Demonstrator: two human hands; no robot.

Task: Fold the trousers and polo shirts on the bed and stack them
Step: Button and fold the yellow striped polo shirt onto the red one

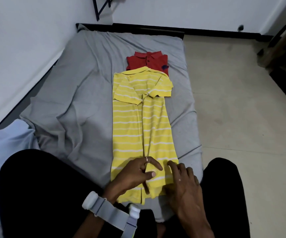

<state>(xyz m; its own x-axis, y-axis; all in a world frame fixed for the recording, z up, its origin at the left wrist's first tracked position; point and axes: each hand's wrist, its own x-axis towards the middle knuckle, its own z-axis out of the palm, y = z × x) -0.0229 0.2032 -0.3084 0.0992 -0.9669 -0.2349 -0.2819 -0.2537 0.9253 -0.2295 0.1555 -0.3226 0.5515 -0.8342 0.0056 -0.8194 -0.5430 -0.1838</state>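
The limp, light yellow shirt (142, 126) (folded narrow) is pressed at 6 o'clock by the left hand (135, 174) and right hand (184, 184), fingers relaxed; hem corners are best pinched.

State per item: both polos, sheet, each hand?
yellow striped polo: sides and sleeves folded in, lying full length, not yet folded across
red polo: folded, collar up, near edge under the yellow one
grey sheet: wrinkled
left hand: fingers resting on the yellow polo's near end
right hand: fingers flat on the same end, gripping nothing
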